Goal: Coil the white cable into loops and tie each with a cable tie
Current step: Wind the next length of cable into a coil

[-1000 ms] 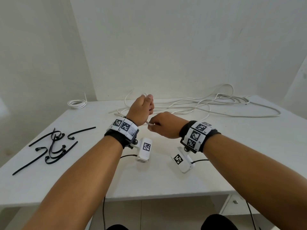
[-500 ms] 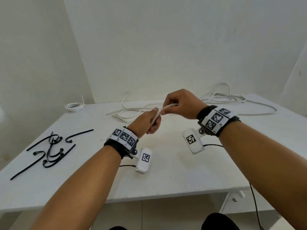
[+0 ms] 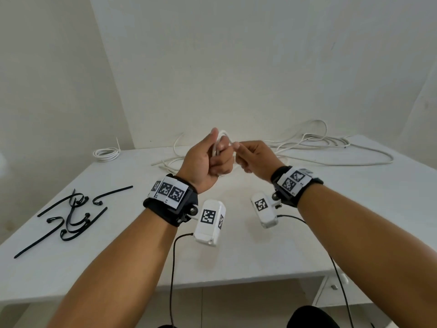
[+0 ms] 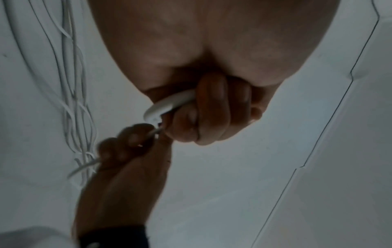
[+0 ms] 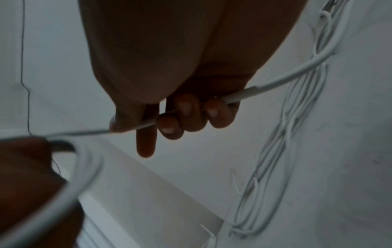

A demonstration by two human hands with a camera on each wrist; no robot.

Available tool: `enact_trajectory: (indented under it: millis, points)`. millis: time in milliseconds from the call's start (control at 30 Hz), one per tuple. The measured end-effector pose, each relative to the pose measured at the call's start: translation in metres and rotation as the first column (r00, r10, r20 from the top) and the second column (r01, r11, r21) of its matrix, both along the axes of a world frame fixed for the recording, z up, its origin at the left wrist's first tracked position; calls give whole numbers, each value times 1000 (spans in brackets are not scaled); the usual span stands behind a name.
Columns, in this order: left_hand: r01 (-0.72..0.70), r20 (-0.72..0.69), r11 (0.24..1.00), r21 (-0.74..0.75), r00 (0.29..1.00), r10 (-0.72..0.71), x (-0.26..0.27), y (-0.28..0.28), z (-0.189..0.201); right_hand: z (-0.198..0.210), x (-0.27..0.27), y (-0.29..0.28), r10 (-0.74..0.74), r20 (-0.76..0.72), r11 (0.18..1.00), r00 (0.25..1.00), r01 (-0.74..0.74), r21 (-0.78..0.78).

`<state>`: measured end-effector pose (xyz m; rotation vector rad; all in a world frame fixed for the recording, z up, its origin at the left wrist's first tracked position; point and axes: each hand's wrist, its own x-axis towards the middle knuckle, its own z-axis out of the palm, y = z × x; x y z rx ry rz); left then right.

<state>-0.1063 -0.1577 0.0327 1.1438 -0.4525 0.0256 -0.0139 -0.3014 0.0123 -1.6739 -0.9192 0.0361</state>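
Fingers of the left hand (image 3: 208, 159) curl tight round a small started loop of the white cable (image 3: 331, 151), the bend poking out above the fist in the head view and beside the knuckles in the left wrist view. The right hand (image 3: 254, 158) sits just beside it, its grip closed on the same cable, thumb and curled fingers (image 5: 186, 115) pinching the strand that runs taut across to the left fist. Behind the hands the rest of the cable trails over the desk (image 3: 260, 256) in a loose, tangled sprawl toward the right. The cable looks light, thin and smooth, springy enough to hold a curve yet likely to uncoil if the fist slackens; it probably slides easily through the fingers, so feeding it works best with a light pinch close to the loop, while the left hand clamps where the turns cross. A finished coil (image 3: 106, 153) lies far left near the wall, and black cable ties (image 3: 71, 216) lie scattered at the left, well apart from both hands.
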Motion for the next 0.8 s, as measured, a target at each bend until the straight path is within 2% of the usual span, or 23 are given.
enact_trajectory:
  millis: [133, 233, 300, 367, 500, 633, 800]
  points:
    - [-57, 68, 996, -75, 996, 62, 4, 0, 10, -12, -13, 5, -79, 92, 981, 993, 94, -167]
    - [-251, 82, 967, -35, 964, 253, 14, 1, 15, -16, -17, 11, -49, 167, 959, 985, 93, -267]
    - [-414, 154, 903, 117, 906, 395, 23, 4, 15, -19, -18, 14, -24, 232, 922, 972, 111, -370]
    - [-504, 247, 815, 285, 861, 445, 30, 7, 12, -21, -18, 16, -19, 288, 883, 957, 151, -444]
    - [-579, 295, 688, 438, 815, 499, 39, 14, 9, -19, -20, 15, -14, 402, 840, 916, 229, -492]
    - [-620, 399, 470, 629, 776, 489, 49, 23, -5, -8, -21, 10, 11, 490, 820, 872, 273, -504]
    - [-560, 355, 416, 717, 806, 474, 52, 28, -16, -5, -21, 4, 104, 485, 816, 868, 204, -541]
